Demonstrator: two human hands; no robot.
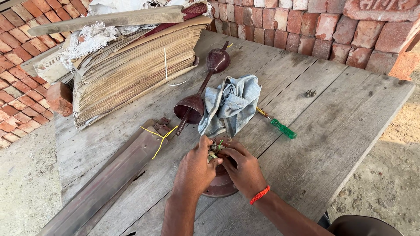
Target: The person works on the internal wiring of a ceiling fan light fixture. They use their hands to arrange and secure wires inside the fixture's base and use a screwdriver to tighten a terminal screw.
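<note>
Two hands pinch thin wires (pixel 214 149) atop a round brown metal motor housing (pixel 221 185) near the table's (pixel 332 131) front edge: left hand (pixel 194 170) and right hand (pixel 245 170) both closed on strands. Housing looks heavy and rigid, best gripped by its rim; wires look limp and delicate.

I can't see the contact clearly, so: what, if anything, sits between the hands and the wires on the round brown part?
Nothing visible does. The left hand and right hand already pinch the wires on top of the round brown part. The blue-grey cloth lies just beyond, not between.
</note>
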